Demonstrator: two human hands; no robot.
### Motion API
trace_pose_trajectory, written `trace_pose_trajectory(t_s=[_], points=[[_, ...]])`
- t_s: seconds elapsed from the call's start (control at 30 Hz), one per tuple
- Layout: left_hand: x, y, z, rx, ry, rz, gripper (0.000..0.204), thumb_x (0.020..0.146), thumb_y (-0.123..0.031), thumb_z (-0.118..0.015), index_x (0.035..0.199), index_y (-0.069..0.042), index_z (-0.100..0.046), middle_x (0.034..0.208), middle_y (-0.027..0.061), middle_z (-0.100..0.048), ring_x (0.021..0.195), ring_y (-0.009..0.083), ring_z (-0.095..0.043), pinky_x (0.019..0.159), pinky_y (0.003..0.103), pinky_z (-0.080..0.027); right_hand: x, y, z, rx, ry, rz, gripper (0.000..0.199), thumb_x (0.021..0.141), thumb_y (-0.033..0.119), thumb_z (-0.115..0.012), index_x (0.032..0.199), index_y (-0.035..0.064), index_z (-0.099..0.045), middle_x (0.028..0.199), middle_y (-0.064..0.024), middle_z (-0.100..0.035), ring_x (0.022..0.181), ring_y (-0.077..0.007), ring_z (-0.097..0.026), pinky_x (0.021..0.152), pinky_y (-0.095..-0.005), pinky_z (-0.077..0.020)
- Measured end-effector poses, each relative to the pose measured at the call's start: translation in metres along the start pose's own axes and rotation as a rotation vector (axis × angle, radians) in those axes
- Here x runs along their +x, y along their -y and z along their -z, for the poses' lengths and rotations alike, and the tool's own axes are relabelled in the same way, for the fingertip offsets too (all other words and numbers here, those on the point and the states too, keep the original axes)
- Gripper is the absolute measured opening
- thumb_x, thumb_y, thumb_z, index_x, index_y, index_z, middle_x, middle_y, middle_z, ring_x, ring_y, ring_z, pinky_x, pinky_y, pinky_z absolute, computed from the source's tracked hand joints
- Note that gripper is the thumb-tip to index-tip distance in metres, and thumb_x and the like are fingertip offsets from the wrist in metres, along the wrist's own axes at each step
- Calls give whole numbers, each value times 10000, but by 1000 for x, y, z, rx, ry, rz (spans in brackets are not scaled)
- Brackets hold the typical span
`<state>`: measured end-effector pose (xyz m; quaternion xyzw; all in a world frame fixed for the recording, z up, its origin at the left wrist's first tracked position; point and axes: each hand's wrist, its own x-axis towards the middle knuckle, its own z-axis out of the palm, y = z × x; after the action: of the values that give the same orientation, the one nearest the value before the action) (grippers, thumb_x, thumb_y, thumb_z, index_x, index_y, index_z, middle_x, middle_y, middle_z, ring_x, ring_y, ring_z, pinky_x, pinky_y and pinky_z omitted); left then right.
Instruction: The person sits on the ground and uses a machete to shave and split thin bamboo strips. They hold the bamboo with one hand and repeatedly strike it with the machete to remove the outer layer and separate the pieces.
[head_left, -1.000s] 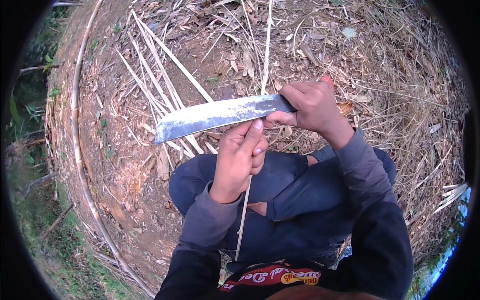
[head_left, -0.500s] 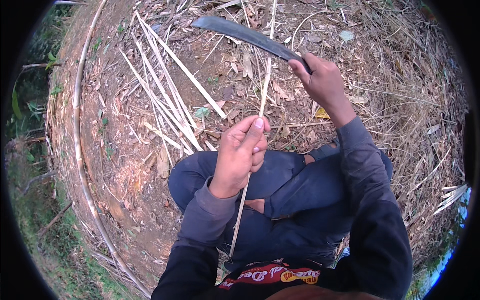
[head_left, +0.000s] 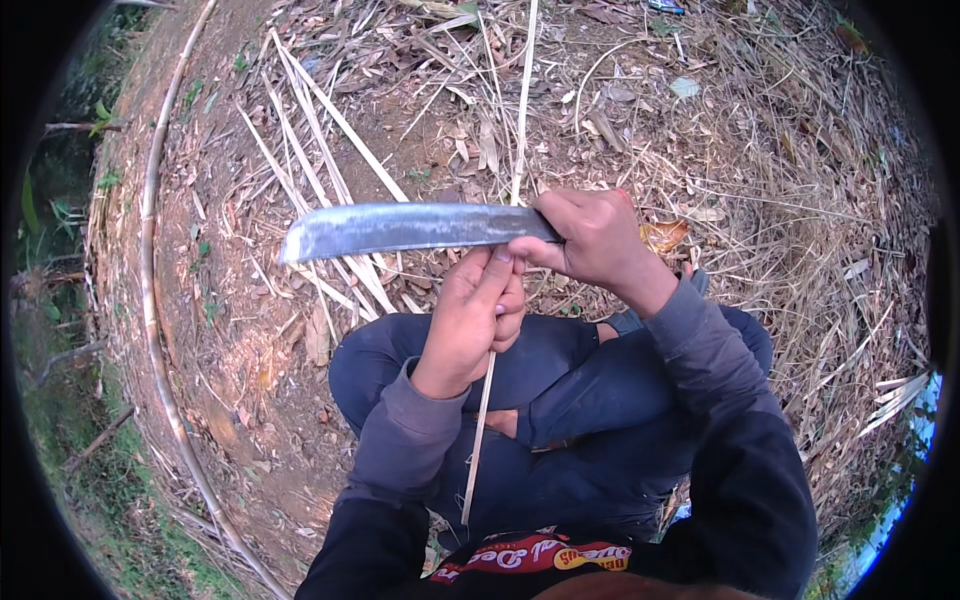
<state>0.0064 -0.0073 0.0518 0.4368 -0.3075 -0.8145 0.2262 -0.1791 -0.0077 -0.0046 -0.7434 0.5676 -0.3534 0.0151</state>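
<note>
My left hand grips a long thin bamboo strip that runs from my lap up and away over the ground. My right hand holds the handle of a broad grey machete. The blade lies level, pointing left, and rests across the strip just above my left fingers. Both hands almost touch. I sit with my knees in dark blue trousers beneath them.
A bundle of pale split bamboo strips lies on bare earth at the upper left. A long thin bamboo pole curves along the left edge. Dry grass and leaves cover the ground to the right.
The machete, raised high and away half a second ago, has come back down onto the strip beside my left hand. My left hand kept its hold on the strip.
</note>
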Motion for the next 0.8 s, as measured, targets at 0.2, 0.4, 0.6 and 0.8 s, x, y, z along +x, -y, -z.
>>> trace_pose_trajectory(t_s=[0.2,0.4,0.6,0.8], points=[[10,1,6,-21,-5,-83,229,1085,-303,-432,1004,-94,-477,609,-65,-314,417,17,-233,372,212,-153,9,-32,-12,-122,-78,30,538,794,630,-697,745,106,-590,618,-36,-584,517,-220,-616,454,-357,-461],[11,-5,8,-40,62,-59,223,1079,-309,-451,987,-108,-476,610,-69,-303,422,13,-225,378,217,-142,14,-51,-8,-146,-122,70,507,810,608,-694,826,105,-634,635,-43,-594,531,-233,-621,462,-359,-467],[3,-5,11,27,29,-61,218,1085,-282,-434,979,-96,-475,607,-70,-299,420,19,-219,377,222,-146,6,-19,-7,-34,-46,47,560,807,618,-710,692,101,-529,590,-48,-570,479,-215,-605,424,-354,-455],[-3,-1,3,3,154,17,230,1087,-296,-430,993,-93,-482,616,-76,-277,432,14,-205,380,211,-148,17,-76,-6,-3,-131,-378,556,907,558,-649,707,52,-531,546,-87,-521,473,-244,-587,440,-372,-434]])
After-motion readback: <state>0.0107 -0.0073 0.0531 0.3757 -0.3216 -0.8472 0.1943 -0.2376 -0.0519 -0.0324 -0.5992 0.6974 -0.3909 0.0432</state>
